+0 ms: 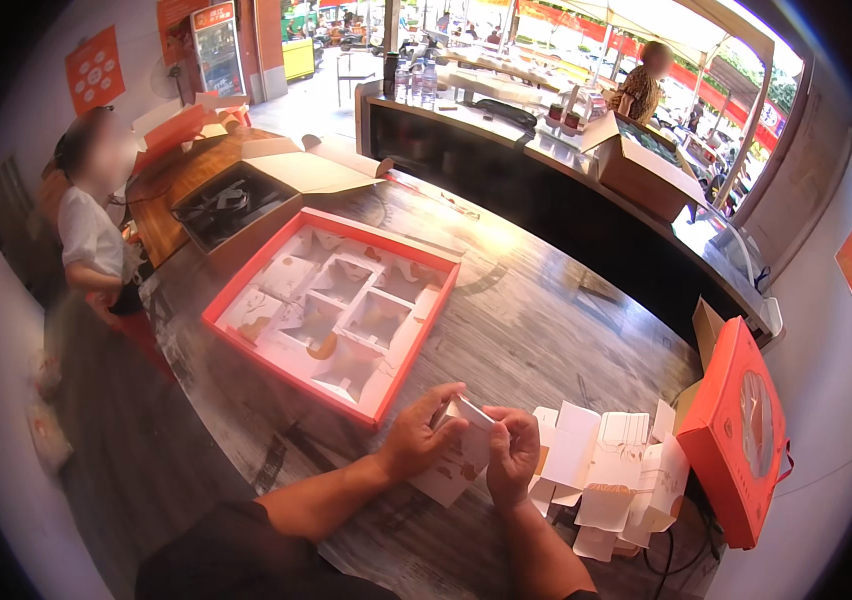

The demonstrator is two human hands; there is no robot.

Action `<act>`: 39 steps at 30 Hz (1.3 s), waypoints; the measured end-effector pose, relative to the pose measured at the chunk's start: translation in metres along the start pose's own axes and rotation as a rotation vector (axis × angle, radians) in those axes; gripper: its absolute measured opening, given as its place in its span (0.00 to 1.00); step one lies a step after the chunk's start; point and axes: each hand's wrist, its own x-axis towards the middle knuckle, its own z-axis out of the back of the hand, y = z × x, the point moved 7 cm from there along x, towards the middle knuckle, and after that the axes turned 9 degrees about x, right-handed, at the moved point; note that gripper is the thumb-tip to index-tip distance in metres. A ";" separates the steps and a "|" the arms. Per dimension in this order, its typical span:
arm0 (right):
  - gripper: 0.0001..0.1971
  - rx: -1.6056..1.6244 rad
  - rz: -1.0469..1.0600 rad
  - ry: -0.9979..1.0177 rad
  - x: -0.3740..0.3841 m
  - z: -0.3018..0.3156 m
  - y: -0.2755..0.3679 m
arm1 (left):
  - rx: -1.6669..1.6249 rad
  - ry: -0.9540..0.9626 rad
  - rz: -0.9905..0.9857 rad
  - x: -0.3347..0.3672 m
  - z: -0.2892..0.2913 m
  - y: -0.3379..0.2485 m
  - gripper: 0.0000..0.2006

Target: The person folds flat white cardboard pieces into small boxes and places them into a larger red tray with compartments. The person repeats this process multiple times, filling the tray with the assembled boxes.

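Both my hands are at the near middle of the table, closed on one white printed cardboard piece [452,478] with a folded upper edge. My left hand [420,432] grips its left side, thumb across the front. On the right, my right hand [513,452] pinches the upper right corner. Beyond my left hand lies a shallow red gift box [393,392], its inside fitted with white printed cardboard dividers forming several square compartments. Beside my right hand sits a loose pile of similar white folded cardboard pieces [611,467].
A red box lid [721,440] with an oval window stands tilted at the right edge. An opened brown carton [246,205] with dark contents is past the gift box. A person [96,230] stands at left. Another carton [641,170] rests on the far counter [546,165]. A black cable [668,560] trails near the pile.
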 end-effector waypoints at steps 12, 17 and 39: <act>0.07 -0.048 -0.062 -0.046 0.001 0.004 -0.005 | 0.039 -0.009 -0.078 0.001 0.002 -0.009 0.34; 0.07 -0.077 -0.020 0.000 0.001 -0.001 0.002 | 0.013 -0.020 -0.092 0.002 0.002 -0.004 0.32; 0.10 -0.432 0.300 0.200 0.002 -0.027 0.031 | -0.320 0.050 0.095 0.003 0.000 0.003 0.17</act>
